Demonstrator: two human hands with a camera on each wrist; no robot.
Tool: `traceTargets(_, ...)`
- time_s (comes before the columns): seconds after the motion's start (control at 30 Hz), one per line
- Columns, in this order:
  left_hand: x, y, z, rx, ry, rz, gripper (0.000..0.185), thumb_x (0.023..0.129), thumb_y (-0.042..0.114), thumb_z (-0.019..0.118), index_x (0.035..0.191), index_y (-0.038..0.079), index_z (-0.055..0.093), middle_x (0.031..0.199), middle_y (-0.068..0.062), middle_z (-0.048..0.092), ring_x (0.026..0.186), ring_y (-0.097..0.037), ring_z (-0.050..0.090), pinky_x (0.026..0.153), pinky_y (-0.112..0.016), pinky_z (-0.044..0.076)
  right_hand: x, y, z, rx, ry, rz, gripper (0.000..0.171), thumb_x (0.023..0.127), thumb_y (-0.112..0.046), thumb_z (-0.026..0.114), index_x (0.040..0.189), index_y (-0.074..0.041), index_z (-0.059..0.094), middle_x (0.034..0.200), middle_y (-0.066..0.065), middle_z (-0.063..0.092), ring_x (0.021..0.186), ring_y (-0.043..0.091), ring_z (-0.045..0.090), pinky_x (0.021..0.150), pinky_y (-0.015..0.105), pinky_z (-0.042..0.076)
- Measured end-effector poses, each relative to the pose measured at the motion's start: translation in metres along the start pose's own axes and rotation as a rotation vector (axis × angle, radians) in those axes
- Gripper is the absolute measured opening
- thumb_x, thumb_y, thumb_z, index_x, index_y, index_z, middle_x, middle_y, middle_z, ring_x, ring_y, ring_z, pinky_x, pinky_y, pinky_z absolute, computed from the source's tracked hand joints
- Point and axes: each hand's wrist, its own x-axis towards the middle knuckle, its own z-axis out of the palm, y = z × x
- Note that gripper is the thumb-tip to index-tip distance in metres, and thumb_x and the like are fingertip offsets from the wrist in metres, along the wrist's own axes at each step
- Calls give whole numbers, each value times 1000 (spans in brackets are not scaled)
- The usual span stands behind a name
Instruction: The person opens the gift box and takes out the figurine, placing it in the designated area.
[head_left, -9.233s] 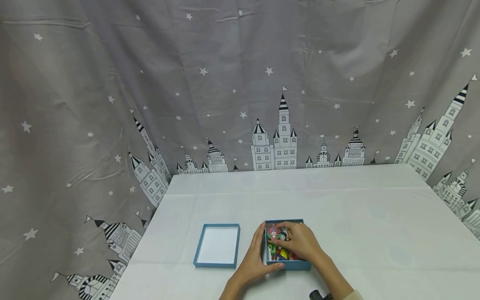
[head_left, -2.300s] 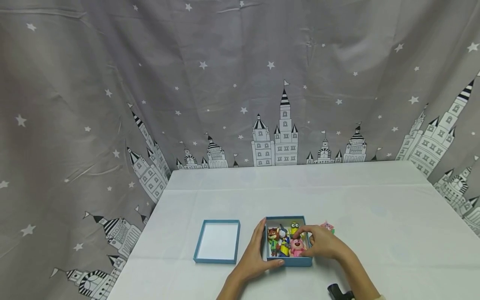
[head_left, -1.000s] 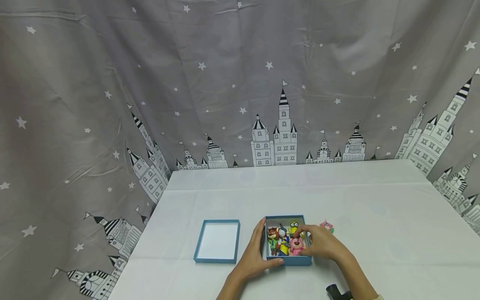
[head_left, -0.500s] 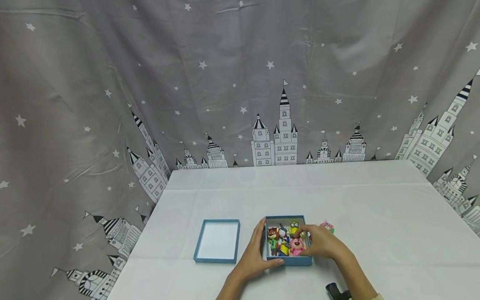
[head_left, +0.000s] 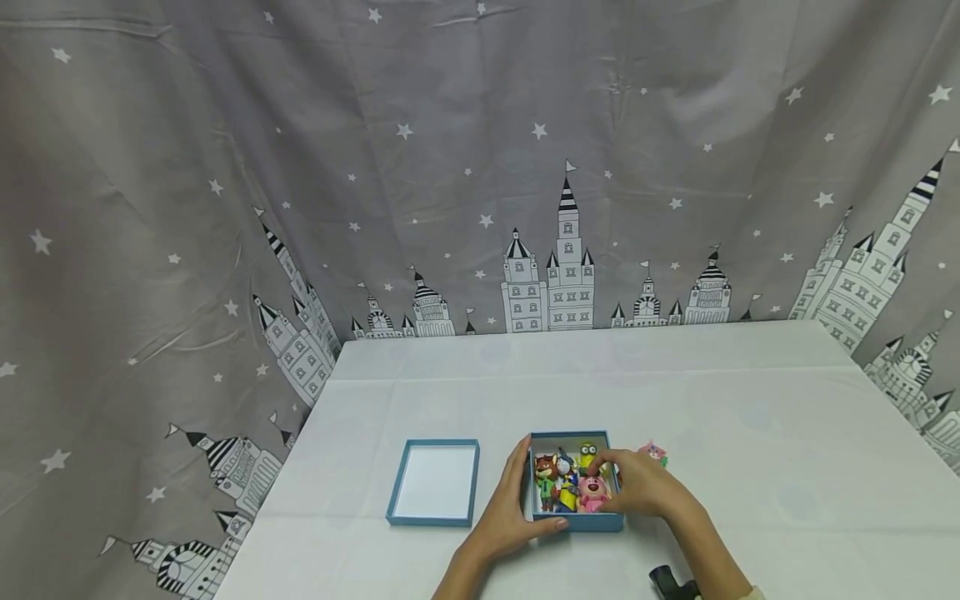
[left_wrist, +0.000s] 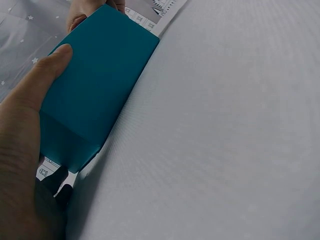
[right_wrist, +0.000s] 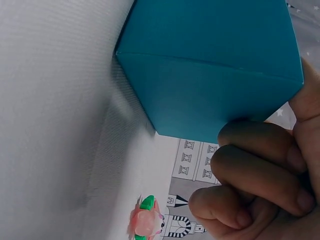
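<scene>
A blue box (head_left: 577, 523), packed with several toy figurines, stands on the white table. My left hand (head_left: 504, 512) grips its left side and front; in the left wrist view the thumb lies on the front wall. Inside are a fox figurine (head_left: 545, 473), yellow figurines such as a goggled one (head_left: 588, 453), and a pink bear figurine (head_left: 593, 494) at the front right. With thumb and index finger, my right hand (head_left: 647, 485) pinches the pink bear over the right wall. In the right wrist view its other fingers are curled outside the box (right_wrist: 210, 95).
A blue-rimmed lid (head_left: 431, 522) lies inside-up left of the box. A pink and green figurine (head_left: 654, 452) is on the table beyond my right hand. Something black (head_left: 671, 583) sits by my right forearm. A grey castle-print curtain (head_left: 450, 167) hangs behind the table.
Earlier my right hand held a different pink figurine in the box; that one now stands on the table at the right. Over the last two seconds both hands have hardly moved.
</scene>
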Motion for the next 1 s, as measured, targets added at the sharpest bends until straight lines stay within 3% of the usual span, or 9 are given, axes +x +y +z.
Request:
traceTargets(0.27,0,-1,0,-4,-1,-2,115,66,46,80,150,18,6,153,-9,12,136,-33,19,103,-59,23,1,1,1,4,-4,-5,40,56,-18,89,89,-17,65,103,6,64,82,19,54,73,42,49)
traceTargets(0.8,0,0,0,3,-5,-3,115,66,46,80,150,18,6,153,-9,11,136,-34,19,102,-59,24,1,4,-2,-84,1,-87,38,58,-27,87,91,-17,70,94,1,67,68,12,46,56,29,37)
traceTargets(1.0,0,0,0,12,-5,-5,115,66,47,79,150,19,6,153,-9,12,135,-34,20,102,-59,24,0,7,-3,-74,0,-104,38,60,-29,85,94,-17,72,77,-6,62,57,8,39,47,22,31)
